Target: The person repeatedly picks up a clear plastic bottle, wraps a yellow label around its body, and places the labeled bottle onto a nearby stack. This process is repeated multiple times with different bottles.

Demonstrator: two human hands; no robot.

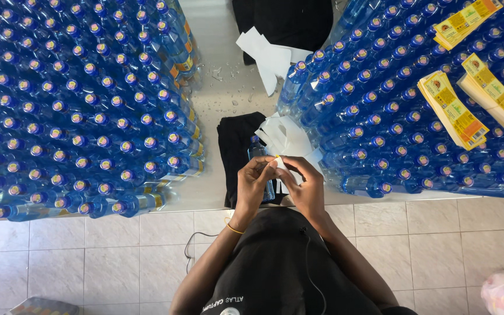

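White label strip [280, 164] pinched between left hand [253, 185] and right hand [304, 185], blue bottle [259, 154] beneath.

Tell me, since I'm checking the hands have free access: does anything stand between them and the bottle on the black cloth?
Nothing visible does. The left hand and right hand are already at the bottle lying on the black cloth, pinching a small white paper just above it. The loose white paper strips lie beyond it.
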